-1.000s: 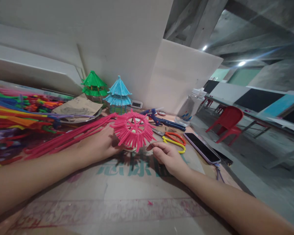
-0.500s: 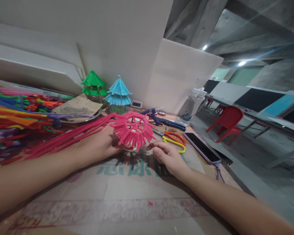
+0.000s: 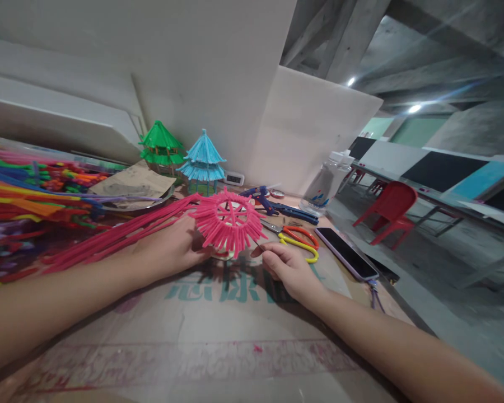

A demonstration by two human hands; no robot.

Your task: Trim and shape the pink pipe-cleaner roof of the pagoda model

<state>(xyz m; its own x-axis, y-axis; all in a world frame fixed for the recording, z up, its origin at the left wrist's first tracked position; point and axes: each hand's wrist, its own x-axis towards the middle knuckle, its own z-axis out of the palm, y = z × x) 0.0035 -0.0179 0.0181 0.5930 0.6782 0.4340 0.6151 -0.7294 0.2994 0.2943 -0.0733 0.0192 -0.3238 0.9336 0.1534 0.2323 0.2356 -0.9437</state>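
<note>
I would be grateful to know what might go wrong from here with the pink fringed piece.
The thin dark piece pinched in the right hand reaches toward the fringe of the pink fringed piece, so it might snag a strand. The scissors lie close by the right hand and could be knocked. Long pink stems run beside the left hand and might get dragged along.

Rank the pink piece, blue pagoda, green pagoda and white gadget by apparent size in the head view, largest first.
1. Pink piece, though it sits nearer the camera.
2. Blue pagoda and green pagoda: too alike to rank, as the green one's base is partly hidden.
3. White gadget.
</note>
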